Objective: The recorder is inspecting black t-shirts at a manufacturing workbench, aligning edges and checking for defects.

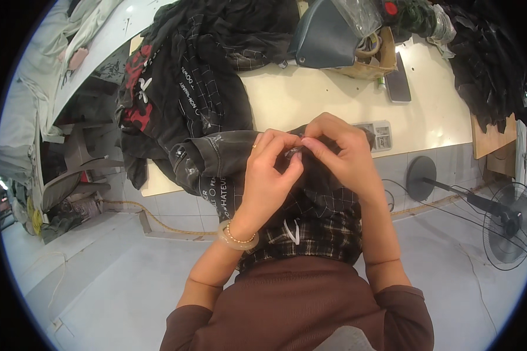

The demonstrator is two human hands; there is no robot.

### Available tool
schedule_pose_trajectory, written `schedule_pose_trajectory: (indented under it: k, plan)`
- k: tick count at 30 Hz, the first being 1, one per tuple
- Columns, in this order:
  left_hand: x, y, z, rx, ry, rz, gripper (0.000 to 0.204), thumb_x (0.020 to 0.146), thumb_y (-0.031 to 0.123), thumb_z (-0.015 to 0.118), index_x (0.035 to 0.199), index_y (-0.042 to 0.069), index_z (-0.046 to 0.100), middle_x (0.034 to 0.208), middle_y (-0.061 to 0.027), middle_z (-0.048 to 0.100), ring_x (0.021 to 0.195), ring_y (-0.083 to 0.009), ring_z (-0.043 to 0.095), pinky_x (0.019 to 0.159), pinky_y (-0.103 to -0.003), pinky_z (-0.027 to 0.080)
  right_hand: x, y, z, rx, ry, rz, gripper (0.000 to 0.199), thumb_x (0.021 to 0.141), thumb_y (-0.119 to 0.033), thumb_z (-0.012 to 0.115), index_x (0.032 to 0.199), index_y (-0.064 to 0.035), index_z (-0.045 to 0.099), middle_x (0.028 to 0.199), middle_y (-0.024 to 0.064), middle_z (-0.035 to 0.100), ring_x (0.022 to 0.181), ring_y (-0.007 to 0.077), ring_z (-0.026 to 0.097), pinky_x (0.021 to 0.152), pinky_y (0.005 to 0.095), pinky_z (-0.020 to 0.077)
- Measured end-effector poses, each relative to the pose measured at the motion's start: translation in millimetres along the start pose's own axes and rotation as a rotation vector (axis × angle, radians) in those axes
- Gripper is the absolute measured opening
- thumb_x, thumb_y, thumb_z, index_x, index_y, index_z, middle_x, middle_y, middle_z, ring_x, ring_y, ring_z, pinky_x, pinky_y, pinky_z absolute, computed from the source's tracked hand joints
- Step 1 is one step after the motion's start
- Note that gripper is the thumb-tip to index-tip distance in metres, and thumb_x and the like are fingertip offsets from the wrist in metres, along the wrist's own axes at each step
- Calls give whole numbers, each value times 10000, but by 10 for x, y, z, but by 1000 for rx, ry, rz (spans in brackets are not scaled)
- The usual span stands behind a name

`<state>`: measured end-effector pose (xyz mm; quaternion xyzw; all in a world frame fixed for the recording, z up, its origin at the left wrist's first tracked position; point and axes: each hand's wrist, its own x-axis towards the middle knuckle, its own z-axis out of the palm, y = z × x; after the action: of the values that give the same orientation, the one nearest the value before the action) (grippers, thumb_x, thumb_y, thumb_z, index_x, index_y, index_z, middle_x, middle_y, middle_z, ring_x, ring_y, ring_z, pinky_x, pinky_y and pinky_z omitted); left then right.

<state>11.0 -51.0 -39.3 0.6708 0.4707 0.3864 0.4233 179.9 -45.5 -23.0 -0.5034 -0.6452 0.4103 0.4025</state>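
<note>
Left hand [269, 167] and right hand [342, 149] pinched a small fold of dark garment [328, 196] by the near edge of the surface [304, 99].
Fingertips close together, thumbs against forefingers; most of the garment hung at 6 o'clock from them. Doing it well likely called for short, light pinches, cloth kept taut. Faded grey cloth [214, 155] at 9 o'clock, clothes heap [199, 88] at 10: could drag. Grey tray [382, 134] at 3, phone [399, 82] at 2, fan [509, 222] at 4.
</note>
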Motion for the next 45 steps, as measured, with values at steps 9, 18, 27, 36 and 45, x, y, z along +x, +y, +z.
schedule_pose_trajectory:
  k: [9, 18, 27, 36, 45]
  plan:
    - [229, 138, -95, -382, -19, -238, 131, 887, 72, 651, 964, -34, 639, 895, -29, 633, 813, -76, 559, 728, -216, 450, 150, -155, 151, -140, 248, -80, 95, 922, -85, 580, 906, -10, 525, 753, 146, 597, 610, 295, 594, 557, 338, 460]
    - [515, 256, -125, -440, 183, 16, 100, 861, -10, 648, 956, -38, 634, 885, -16, 613, 796, -63, 537, 710, -199, 432, 254, -135, 80, -64, 336, -46, 160, 798, -75, 718, 849, 29, 607, 766, 92, 613, 716, 231, 577, 660, 315, 451]
    - [615, 334, -33, -467, 359, 32, 86, 853, -15, 673, 928, -14, 631, 861, 15, 614, 765, -36, 516, 665, -177, 419, 360, -209, 188, -31, 595, -126, 145, 732, 7, 733, 802, 29, 608, 757, 87, 606, 716, 234, 557, 673, 320, 439]
    - [651, 311, -8, -454, 393, 84, 116, 865, 22, 693, 961, -7, 635, 872, 23, 616, 763, -25, 515, 679, -160, 420, 375, -195, 211, -41, 617, -130, 164, 722, -15, 752, 790, 18, 606, 738, 76, 600, 709, 234, 546, 675, 321, 425]
    - [667, 257, -5, -418, 397, 94, 117, 860, 24, 698, 956, -3, 637, 861, 32, 610, 753, -19, 503, 670, -158, 411, 360, -181, 221, -62, 616, -113, 164, 723, -25, 754, 779, 11, 604, 738, 69, 601, 710, 234, 541, 691, 321, 413]
